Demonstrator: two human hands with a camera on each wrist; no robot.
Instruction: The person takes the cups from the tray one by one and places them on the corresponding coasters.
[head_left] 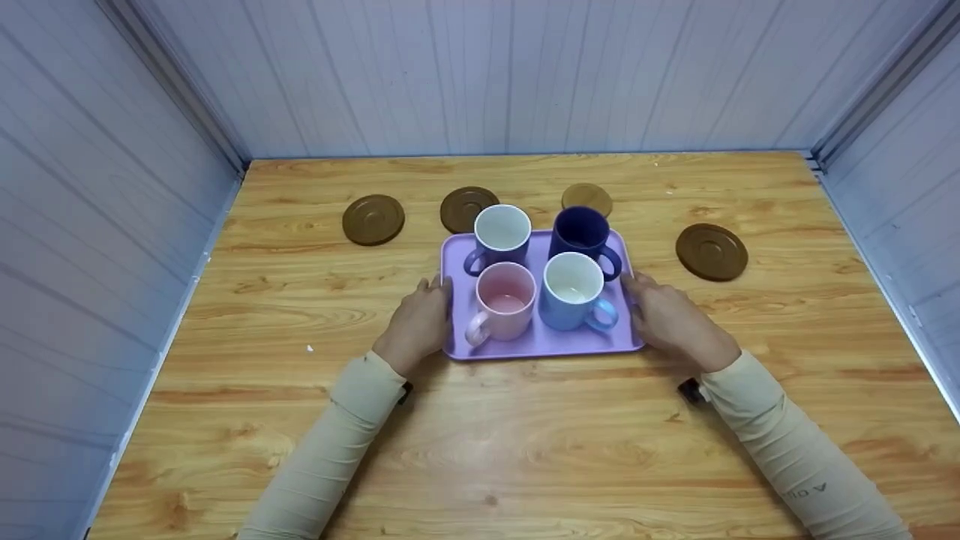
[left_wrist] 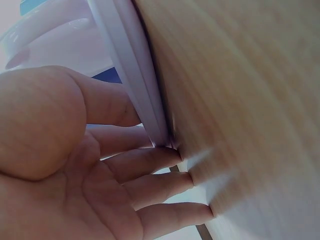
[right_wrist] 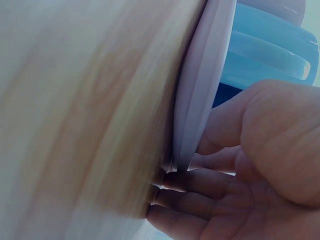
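Observation:
A lilac tray [head_left: 544, 346] lies on the wooden table, bearing several mugs. The pink mug [head_left: 504, 319] and the light blue mug [head_left: 564, 309] stand in front. Behind them are a dark mug with a white inside [head_left: 502, 229] and a navy mug [head_left: 574, 244]. My left hand [head_left: 420, 319] grips the tray's left side. In the left wrist view its thumb lies over the rim [left_wrist: 132, 70], while fingertips touch the table by the tray's lower edge. On the opposite side my right hand [head_left: 671, 322] holds the rim [right_wrist: 200, 95] likewise, thumb against it and fingers low.
Round wooden coasters lie behind and beside the tray: one at far left [head_left: 373, 220], one behind the dark mug [head_left: 465, 208], a lighter one [head_left: 587, 197] behind the navy mug, one at right [head_left: 711, 252]. Pale panel walls [head_left: 480, 82] enclose the table's back and sides.

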